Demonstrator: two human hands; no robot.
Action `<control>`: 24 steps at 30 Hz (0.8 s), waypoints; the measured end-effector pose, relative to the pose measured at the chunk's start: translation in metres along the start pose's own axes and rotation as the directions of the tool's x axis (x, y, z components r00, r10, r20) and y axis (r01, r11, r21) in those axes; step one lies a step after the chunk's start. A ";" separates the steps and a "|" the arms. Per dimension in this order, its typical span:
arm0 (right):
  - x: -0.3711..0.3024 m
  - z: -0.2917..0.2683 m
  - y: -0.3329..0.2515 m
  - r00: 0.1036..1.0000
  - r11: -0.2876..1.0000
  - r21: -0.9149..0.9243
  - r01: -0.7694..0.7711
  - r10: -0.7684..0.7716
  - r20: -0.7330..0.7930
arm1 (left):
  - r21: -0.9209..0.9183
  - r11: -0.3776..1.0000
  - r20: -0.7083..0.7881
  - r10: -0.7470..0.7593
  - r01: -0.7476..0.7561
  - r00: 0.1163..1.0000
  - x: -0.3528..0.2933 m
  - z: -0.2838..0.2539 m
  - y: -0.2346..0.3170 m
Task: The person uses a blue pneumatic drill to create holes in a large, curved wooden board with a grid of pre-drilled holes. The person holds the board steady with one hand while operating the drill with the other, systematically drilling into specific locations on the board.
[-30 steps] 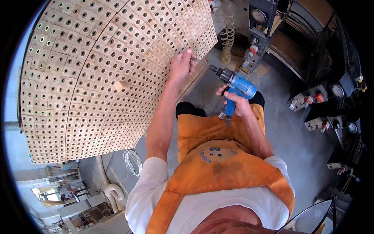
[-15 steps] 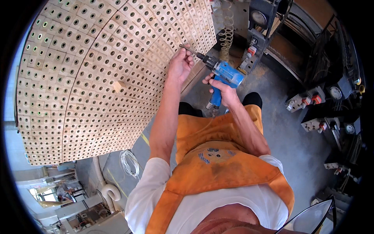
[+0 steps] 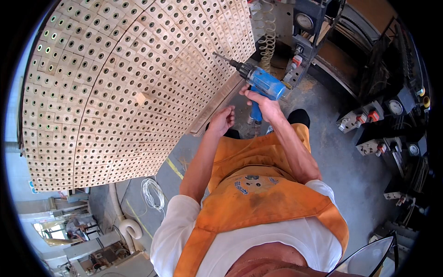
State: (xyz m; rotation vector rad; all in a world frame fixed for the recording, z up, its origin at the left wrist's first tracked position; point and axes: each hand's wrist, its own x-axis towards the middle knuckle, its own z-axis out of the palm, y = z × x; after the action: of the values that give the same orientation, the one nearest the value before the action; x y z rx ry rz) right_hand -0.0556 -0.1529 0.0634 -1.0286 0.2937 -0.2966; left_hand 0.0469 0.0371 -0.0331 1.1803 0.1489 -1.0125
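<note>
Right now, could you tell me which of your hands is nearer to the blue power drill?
The right. The right hand grips the handle of the blue power drill, whose bit points at the perforated wooden panel. The left hand hangs lower and to the left, fingers loosely curled, touching nothing.

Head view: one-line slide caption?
Right hand holds a blue drill by a large holed wooden panel; left hand hangs free.
</note>
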 end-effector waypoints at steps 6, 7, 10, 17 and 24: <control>-0.006 0.005 -0.006 1.000 0.999 0.033 -0.009 0.009 -0.009 | -0.029 0.999 -0.044 0.013 -0.015 0.999 -0.010 -0.035 -0.011; -0.007 0.005 -0.006 1.000 0.999 0.041 -0.010 0.011 -0.014 | -0.017 1.000 -0.041 0.018 -0.018 0.999 -0.011 -0.037 -0.011; -0.001 0.000 -0.003 1.000 0.995 0.093 -0.025 0.024 0.006 | 0.005 1.000 -0.043 0.019 -0.019 0.999 -0.013 -0.039 -0.012; -0.016 -0.001 -0.009 1.000 0.996 0.086 0.027 -0.027 -0.002 | -0.024 1.000 -0.052 -0.004 0.003 0.999 -0.011 -0.055 -0.018; -0.046 -0.078 0.023 0.949 0.958 0.283 0.053 0.040 -0.312 | 0.077 0.990 0.081 -0.121 0.115 0.989 0.025 -0.068 -0.020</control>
State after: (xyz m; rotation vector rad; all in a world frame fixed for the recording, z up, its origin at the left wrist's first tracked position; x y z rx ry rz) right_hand -0.1252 -0.1864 0.0100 -0.6908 0.5204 -0.4973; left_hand 0.0734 0.0776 -0.0899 1.2020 0.1164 -1.1794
